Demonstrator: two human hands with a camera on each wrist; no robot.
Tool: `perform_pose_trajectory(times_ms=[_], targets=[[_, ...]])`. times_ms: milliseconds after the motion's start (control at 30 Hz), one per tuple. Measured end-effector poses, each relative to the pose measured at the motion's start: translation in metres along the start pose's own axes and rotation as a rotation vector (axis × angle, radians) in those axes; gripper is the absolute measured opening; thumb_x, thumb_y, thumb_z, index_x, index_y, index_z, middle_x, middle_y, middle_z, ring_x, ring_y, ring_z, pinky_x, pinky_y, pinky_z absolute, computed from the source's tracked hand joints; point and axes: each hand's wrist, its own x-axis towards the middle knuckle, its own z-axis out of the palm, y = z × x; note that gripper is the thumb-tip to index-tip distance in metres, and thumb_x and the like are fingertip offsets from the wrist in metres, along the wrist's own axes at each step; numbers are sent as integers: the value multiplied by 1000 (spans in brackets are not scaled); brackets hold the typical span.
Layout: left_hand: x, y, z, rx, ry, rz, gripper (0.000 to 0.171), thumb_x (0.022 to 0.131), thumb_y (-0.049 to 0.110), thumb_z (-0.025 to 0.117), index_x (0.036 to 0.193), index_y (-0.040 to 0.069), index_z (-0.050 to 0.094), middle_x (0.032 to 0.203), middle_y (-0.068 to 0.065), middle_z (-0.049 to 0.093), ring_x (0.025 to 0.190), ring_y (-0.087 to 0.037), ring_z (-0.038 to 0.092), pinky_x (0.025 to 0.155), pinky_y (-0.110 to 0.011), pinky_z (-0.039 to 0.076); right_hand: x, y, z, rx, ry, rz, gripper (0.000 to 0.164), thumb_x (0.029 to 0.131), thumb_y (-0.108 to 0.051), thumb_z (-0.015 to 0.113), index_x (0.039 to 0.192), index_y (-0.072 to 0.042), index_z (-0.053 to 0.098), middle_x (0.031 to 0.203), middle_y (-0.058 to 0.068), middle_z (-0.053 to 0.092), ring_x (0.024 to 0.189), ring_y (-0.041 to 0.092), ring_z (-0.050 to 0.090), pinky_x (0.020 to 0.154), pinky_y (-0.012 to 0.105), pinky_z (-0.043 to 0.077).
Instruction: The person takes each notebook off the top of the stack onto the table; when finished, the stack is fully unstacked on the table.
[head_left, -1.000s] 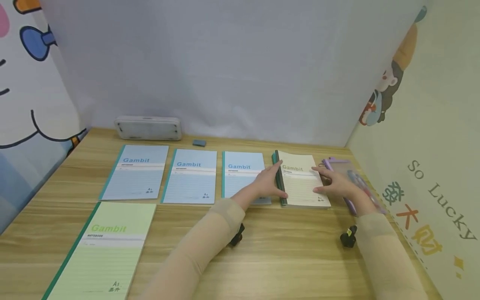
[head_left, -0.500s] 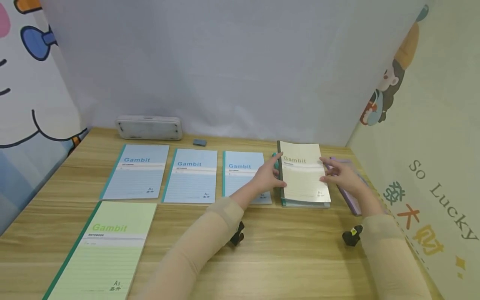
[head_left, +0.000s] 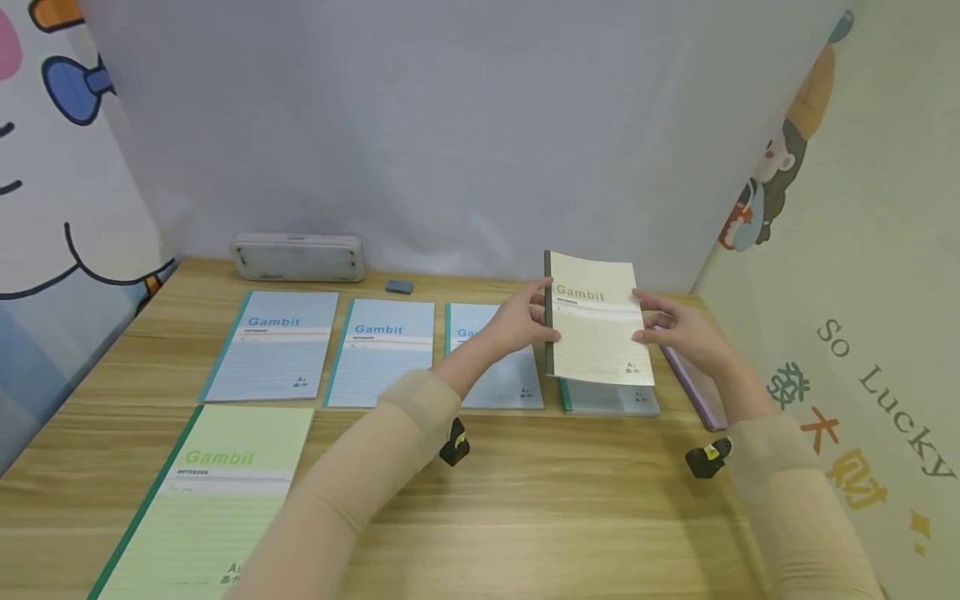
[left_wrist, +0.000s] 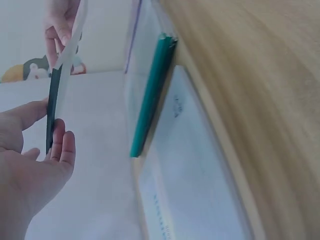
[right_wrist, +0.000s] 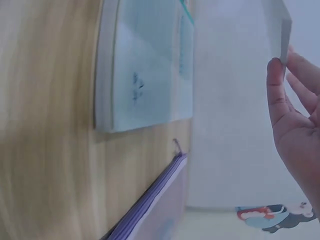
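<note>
Both hands hold a cream notebook [head_left: 596, 325] with a dark spine in the air, its cover toward the head camera. The left hand [head_left: 517, 321] pinches the spine side, thumb on the cover and fingers behind; the left wrist view shows this grip on the dark spine [left_wrist: 52, 110]. Along the opposite edge, the right hand [head_left: 682, 333] pinches the notebook between thumb and fingers. Beneath it lies a stack of notebooks, topped by a blue one [head_left: 611, 398] with a green spine, partly hidden by the cream notebook. The right wrist view shows the stack's thick page edges [right_wrist: 106, 75].
Blue notebooks [head_left: 273, 346] lie in a row to the left, one partly behind the left hand. A green notebook [head_left: 202, 500] is at front left. A pale case [head_left: 296, 258] and a grey-blue eraser-like block [head_left: 399, 287] sit behind. A purple-edged pouch [head_left: 697, 383] lies right.
The hands have lifted the cream notebook off the stack, up and slightly toward the back wall. The blue notebook beneath has come into view.
</note>
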Motion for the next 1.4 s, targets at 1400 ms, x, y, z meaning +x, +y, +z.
perform_pose_trajectory(times_ms=[1400], targets=[[-119, 26, -157, 259, 56, 114, 73, 83, 19, 73, 146, 21, 37, 109, -7, 55, 97, -20, 53, 86, -36, 47, -4, -137, 92, 54, 31, -338, 68, 81, -14, 75, 142, -15, 45, 115, 7, 51, 91, 15, 56, 79, 21, 49]])
